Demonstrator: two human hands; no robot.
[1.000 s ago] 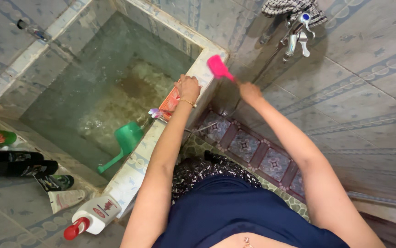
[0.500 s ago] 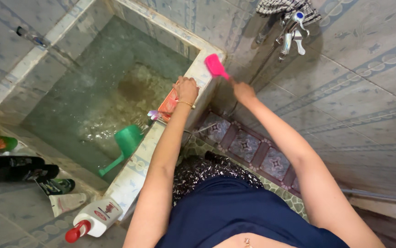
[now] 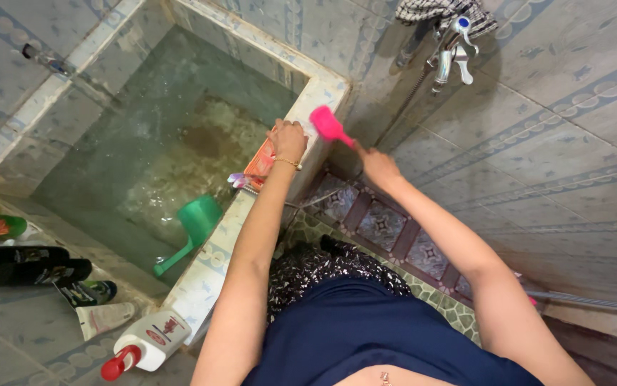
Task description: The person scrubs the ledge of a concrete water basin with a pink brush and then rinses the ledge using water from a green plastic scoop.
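Fingers of right hand (image 3: 378,167) around pink brush (image 3: 327,124) (left hand (image 3: 288,140) on tank rim (image 3: 307,107))

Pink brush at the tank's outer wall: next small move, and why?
Probably another short stroke down the tiled wall. The right hand holds the pink brush with its head against the wall just under the rim, while the left hand braces on the ledge.

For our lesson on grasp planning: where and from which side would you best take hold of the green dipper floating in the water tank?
Grip the green dipper by its long straight handle, which slants down toward the tank's near rim. Probably come from above on that near side: the handle's end lies closest to the ledge and looks free of other things.
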